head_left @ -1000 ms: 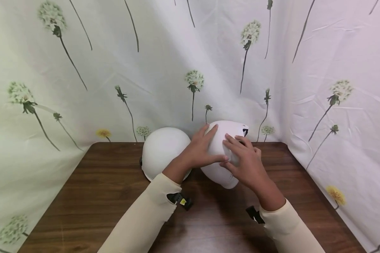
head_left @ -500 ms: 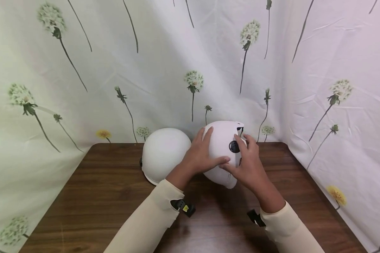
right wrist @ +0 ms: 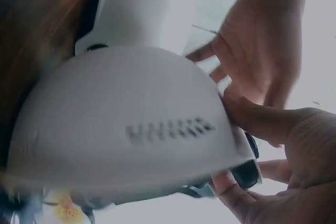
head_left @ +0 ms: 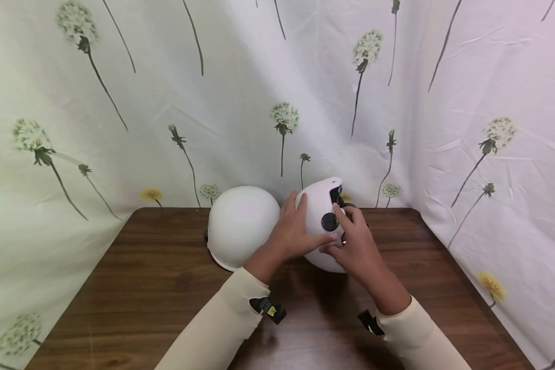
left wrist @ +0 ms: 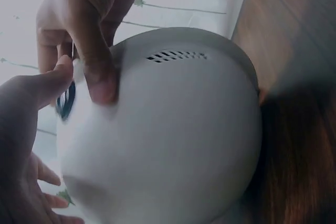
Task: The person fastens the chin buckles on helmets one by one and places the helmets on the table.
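Note:
A white helmet [head_left: 315, 203] stands tilted on the right, with a round black disc [head_left: 329, 222] on its shell. My left hand [head_left: 292, 230] lies on its left side, fingers spread and fairly straight over the shell. With thumb above and fingers beneath, my right hand [right wrist: 307, 156] grips the helmet's edge near the disc in the right wrist view. Small slanted vent slots [left wrist: 176, 56] show on the shell in the left wrist view. Close on the left sits a second white helmet [head_left: 242, 221], dome up. The tilted helmet's inside is mostly hidden.
Both helmets are towards the back of a dark wooden table [head_left: 157, 288]. Behind it hangs a white curtain [head_left: 240, 103] printed with dandelions, which also runs along both sides. Black wrist straps with cameras [head_left: 274, 311] sit below the hands.
The tilted helmet has turned, its upper edge swinging left. The black disc, covered by the right hand at first, has come into sight and shifted left and down. The right hand moved left with it.

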`<action>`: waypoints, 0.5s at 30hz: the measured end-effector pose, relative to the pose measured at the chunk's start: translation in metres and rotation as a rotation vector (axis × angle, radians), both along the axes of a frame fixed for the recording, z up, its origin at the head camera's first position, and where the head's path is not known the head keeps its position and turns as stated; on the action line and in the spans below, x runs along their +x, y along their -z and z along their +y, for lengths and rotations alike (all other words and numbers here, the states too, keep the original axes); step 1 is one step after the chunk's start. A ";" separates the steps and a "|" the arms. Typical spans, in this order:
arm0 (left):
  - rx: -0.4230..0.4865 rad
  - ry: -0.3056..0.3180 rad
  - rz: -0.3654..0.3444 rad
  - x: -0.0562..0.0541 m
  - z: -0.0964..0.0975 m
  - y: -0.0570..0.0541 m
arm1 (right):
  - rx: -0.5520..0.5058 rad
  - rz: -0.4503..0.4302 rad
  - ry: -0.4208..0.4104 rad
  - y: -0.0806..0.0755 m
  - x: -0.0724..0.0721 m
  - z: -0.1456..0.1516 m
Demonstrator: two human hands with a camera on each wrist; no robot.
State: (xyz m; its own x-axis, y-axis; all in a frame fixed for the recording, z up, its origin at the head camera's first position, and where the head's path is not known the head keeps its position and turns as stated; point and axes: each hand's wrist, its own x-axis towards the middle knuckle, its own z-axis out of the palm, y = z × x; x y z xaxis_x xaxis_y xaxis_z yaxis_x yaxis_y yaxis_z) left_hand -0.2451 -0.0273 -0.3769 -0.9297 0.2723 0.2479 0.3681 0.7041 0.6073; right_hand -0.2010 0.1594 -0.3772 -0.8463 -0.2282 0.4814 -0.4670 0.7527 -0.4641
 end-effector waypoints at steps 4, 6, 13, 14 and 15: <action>-0.037 0.021 0.030 0.001 0.003 0.001 | 0.022 0.009 -0.004 0.001 0.002 -0.005; -0.048 0.015 0.032 0.002 0.004 0.001 | 0.026 -0.006 -0.001 0.001 0.002 -0.006; -0.069 -0.023 0.045 0.002 0.007 0.002 | 0.017 -0.070 -0.028 -0.001 0.004 -0.007; -0.075 -0.027 0.052 0.002 0.007 0.002 | 0.017 -0.071 -0.032 -0.001 0.005 -0.008; -0.081 -0.029 0.058 0.002 0.007 0.002 | 0.017 -0.076 -0.036 -0.001 0.005 -0.008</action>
